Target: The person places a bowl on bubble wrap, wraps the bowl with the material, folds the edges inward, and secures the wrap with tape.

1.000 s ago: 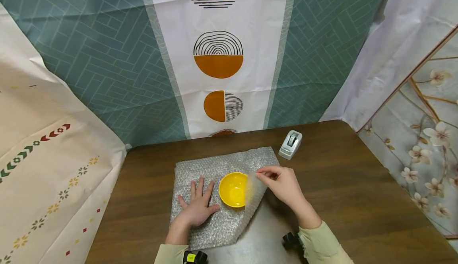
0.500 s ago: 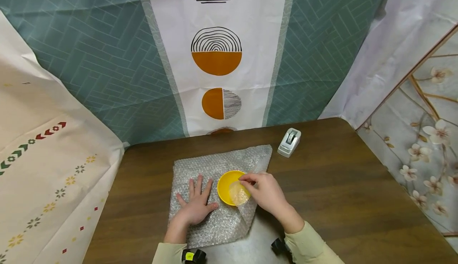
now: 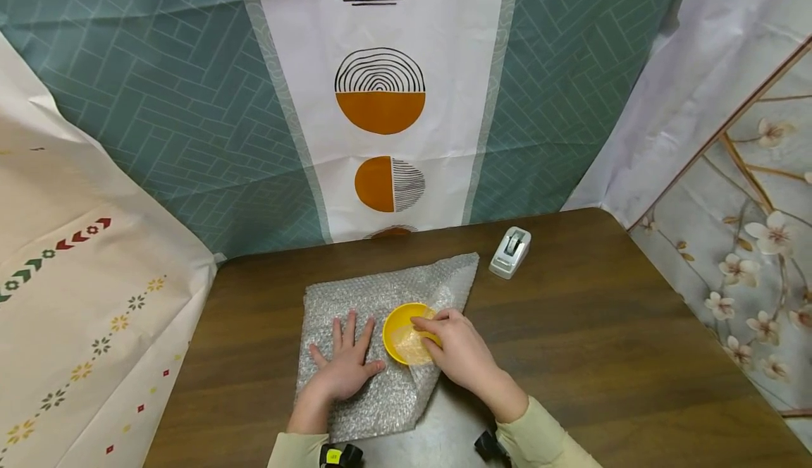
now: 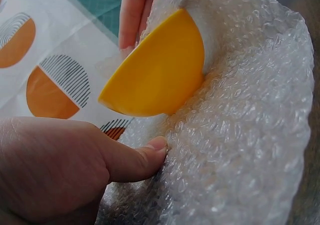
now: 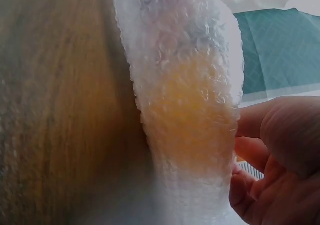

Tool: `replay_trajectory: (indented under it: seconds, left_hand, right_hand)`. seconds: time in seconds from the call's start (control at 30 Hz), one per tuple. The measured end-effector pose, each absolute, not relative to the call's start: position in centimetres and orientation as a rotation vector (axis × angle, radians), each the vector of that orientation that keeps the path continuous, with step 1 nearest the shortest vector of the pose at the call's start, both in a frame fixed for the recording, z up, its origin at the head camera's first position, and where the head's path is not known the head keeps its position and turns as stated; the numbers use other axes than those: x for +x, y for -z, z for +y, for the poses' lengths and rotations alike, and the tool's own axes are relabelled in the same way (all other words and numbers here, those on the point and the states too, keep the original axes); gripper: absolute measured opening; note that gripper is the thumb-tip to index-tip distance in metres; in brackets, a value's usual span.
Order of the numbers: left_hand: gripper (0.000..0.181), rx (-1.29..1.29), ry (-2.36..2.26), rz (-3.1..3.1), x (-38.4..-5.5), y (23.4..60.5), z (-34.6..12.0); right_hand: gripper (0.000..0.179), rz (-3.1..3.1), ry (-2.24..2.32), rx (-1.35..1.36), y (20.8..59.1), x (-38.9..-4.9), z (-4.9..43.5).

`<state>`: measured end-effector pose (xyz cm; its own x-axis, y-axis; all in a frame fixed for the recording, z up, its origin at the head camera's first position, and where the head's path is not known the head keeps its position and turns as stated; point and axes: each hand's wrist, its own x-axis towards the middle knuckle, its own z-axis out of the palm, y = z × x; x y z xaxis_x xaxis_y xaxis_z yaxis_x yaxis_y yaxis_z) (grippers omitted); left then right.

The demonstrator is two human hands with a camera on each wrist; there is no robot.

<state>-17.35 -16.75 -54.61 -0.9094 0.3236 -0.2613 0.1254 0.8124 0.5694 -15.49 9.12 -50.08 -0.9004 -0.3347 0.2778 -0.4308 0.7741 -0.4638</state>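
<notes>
A yellow bowl (image 3: 395, 324) stands upright on a sheet of bubble wrap (image 3: 355, 411). In the head view my left hand (image 3: 342, 368) lies flat with spread fingers on the wrap, just left of the bowl. My right hand (image 3: 463, 349) pinches the sheet's right edge and holds it folded up over the right part of the bowl. From the left wrist, the bowl's side (image 4: 160, 67) shows with the left thumb close below it. The right wrist view shows the bowl only as a yellow blur behind the raised wrap (image 5: 195, 45).
A white tape dispenser (image 3: 510, 252) stands behind and right of the wrap on the brown wooden table (image 3: 596, 313). A grey surface (image 3: 444, 419) shows at the front. Patterned cloths (image 3: 254, 193) hang behind and at both sides.
My right hand has moved left, drawing the bubble wrap's right edge farther over the bowl. My left hand stays spread on the sheet, and the head view has shifted slightly.
</notes>
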Motion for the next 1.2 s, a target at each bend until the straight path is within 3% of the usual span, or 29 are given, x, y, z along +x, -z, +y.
replay_trajectory:
  seconds: [0.4, 0.67, 1.07, 1.2]
  left_hand:
    - [0.091, 0.342, -0.818, 2.652, -17.4, 54.7, -16.8]
    - [0.092, 0.341, -0.810, 2.665, -17.5, 55.2, -16.9]
    - [0.086, 0.340, -0.823, 2.646, -17.1, 53.5, -16.6]
    - [0.078, 0.356, -0.881, 2.649, -16.9, 52.5, -17.1]
  right_hand:
    - [0.040, -2.813, -0.705, 0.674, 50.6, -15.3, 8.8]
    - [0.008, -2.815, -0.751, 0.655, 50.8, -15.2, 8.5]
    - [0.004, -2.863, -0.746, 0.660, 50.9, -15.1, 8.5]
    - [0.011, -2.859, -0.728, 0.697, 51.0, -15.1, 8.4]
